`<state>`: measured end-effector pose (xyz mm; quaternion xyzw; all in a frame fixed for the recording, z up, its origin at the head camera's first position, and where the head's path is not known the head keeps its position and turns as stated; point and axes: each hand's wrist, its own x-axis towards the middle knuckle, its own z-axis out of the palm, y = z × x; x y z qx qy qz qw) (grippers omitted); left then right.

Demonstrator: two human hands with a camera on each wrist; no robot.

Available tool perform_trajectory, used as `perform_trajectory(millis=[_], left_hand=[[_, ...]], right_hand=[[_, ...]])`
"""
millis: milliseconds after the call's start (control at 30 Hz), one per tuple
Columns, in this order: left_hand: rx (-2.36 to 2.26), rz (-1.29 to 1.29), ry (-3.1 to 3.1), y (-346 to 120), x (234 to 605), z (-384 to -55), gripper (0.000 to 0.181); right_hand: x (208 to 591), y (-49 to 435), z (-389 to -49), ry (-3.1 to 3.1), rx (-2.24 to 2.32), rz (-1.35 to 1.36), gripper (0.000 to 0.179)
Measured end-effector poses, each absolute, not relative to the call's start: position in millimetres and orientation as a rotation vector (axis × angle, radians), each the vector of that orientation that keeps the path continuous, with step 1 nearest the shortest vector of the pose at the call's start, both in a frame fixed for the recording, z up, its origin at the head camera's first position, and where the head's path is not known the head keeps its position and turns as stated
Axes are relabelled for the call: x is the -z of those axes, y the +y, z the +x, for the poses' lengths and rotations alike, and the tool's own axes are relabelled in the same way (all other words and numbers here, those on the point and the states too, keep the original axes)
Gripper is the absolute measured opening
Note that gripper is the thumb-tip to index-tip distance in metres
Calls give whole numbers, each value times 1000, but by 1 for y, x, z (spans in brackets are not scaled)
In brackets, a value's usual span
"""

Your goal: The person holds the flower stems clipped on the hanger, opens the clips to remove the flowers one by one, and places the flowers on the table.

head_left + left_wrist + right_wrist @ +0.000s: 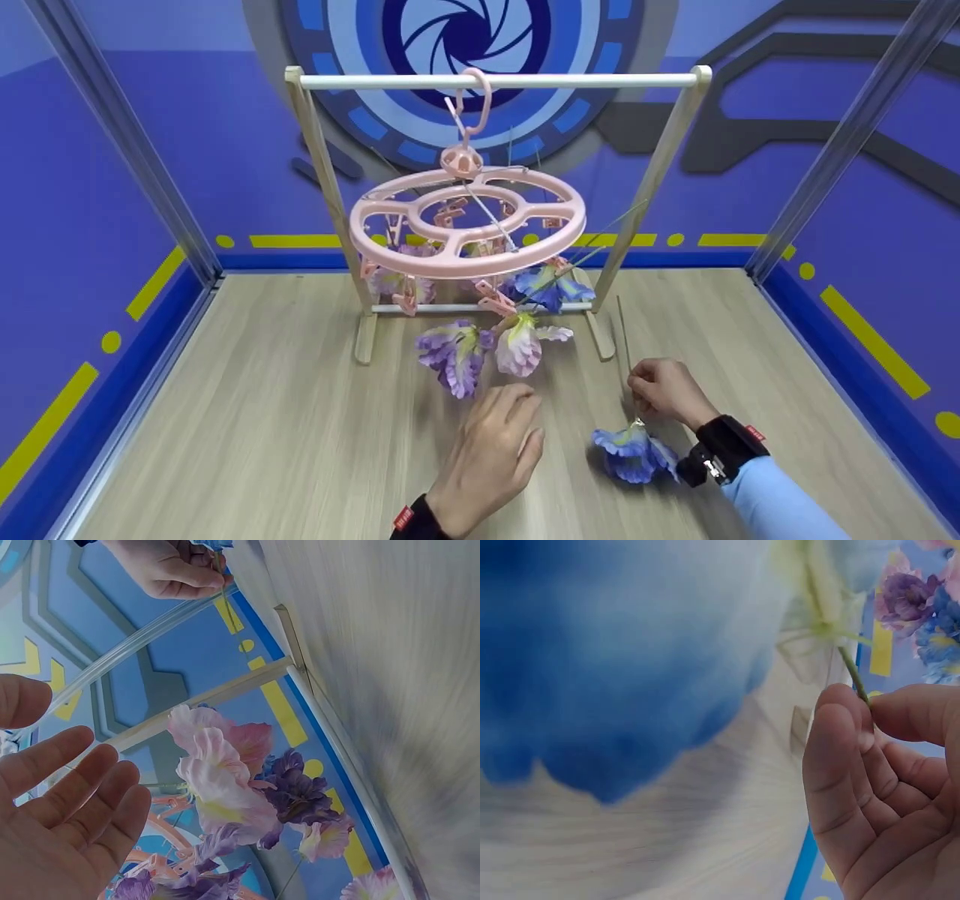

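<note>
My right hand [670, 390] pinches the green stem of a blue artificial flower [632, 454] between thumb and fingers, just beside the bloom. The bloom points down toward me and the thin stem rises away; up close, its blue petals [615, 667] fill much of the right wrist view. My left hand [491, 442] holds nothing, its fingers loosely extended below the hanging flowers. Nearest to it are a purple flower [454, 354] and a pale pink flower [519, 346], hanging from a round pink clip hanger [442, 266]. Another blue flower [551, 289] hangs at the hanger's right.
The hanger hooks over the white top bar [585, 80] of a wooden-legged rack [651, 196]. Pink clips [405, 296] dangle under its ring, and more flowers [397, 283] hang behind. Blue panels [90, 187] enclose the wood-grain table [285, 420] at the back and sides.
</note>
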<state>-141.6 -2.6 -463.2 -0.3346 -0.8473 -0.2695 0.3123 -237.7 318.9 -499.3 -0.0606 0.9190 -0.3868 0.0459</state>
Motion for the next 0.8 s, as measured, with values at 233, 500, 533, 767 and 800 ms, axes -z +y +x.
perform_trajectory(millis=[233, 500, 533, 767, 800], left_hand=[[712, -882, -2248, -4, 462, -142, 26], [696, -876, -2255, -5, 464, -142, 27], [697, -874, -2256, -5, 464, -142, 27], [714, -874, -2261, -5, 466, -144, 28], [713, -874, -2260, -5, 466, -145, 28]], right_hand=[[501, 326, -251, 2782, 1101, -229, 15], [502, 328, -259, 2776, 1033, -284, 21], [503, 329, -260, 2777, 1029, -287, 21], [507, 331, -267, 2819, 962, -313, 25], [507, 332, -269, 2827, 947, -320, 25]])
